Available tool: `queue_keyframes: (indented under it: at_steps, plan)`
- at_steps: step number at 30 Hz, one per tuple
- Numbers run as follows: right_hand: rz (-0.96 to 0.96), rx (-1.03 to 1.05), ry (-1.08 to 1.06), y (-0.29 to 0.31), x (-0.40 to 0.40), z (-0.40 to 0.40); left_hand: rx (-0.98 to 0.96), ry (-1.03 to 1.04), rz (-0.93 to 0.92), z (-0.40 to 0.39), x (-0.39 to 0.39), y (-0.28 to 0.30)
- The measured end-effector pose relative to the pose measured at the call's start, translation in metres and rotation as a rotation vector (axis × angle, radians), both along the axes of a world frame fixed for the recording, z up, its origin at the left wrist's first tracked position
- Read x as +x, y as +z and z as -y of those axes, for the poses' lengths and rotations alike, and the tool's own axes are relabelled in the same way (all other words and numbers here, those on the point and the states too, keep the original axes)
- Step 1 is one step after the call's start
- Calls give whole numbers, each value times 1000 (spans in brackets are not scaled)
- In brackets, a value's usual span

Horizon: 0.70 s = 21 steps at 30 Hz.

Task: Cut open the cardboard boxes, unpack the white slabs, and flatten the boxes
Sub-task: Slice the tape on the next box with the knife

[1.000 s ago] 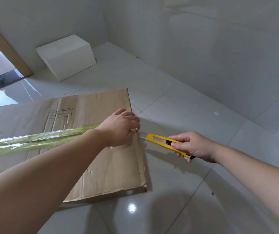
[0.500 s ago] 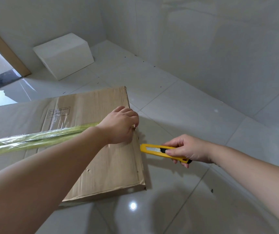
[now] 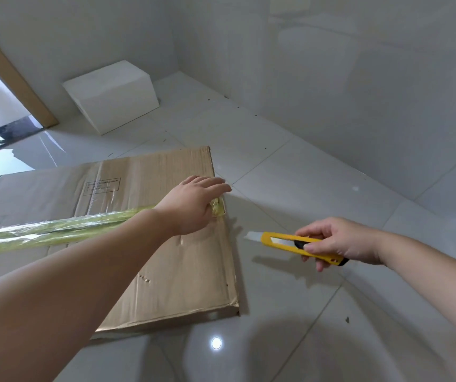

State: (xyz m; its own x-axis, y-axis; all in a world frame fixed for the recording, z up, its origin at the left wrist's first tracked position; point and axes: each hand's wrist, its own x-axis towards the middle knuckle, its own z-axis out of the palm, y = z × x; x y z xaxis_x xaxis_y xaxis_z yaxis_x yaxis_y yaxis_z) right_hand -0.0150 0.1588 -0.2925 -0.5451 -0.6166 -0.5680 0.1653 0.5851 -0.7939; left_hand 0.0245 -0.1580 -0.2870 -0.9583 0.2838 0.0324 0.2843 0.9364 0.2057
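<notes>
A flat brown cardboard box (image 3: 149, 232) lies on the glossy grey tiled floor (image 3: 290, 166). A strip of yellowish-green shiny tape (image 3: 56, 232) runs along the middle of its top face to the right edge of the box.

The left hand (image 3: 193, 206) rests on the top of the box at this right edge, where the tape ends. Its fingers are stretched forward over the edge and lie close together. A crumpled bit of tape shows under the hand, but I cannot tell if the thumb pinches it or only presses on it.

The right hand (image 3: 340, 241) is to the right of the box, above the floor and apart from the cardboard. Its fingers are curled round a yellow plastic utility knife (image 3: 293, 245), the thumb on the black slider. The blade is pushed out and points toward the right edge of the box, without touching it.

Behind the box, against the wall, a white rectangular block (image 3: 113, 95) stands tilted on the floor.
</notes>
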Motion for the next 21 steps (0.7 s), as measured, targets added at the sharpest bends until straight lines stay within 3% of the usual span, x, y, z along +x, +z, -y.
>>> queue_keyframes:
  at_steps: [2,6,12,17,21]
  plan:
    - [-76,10,-130,-3,2,10,1,74,-55,9,2,5]
    - [-294,36,-164,-11,19,53,14,211,-137,26,5,15]
    - [-779,140,82,-3,39,106,41,426,-233,67,24,30]
    - [-875,189,200,5,50,150,13,616,-191,118,67,29]
    - [-913,232,382,7,82,189,-124,674,-24,158,119,21]
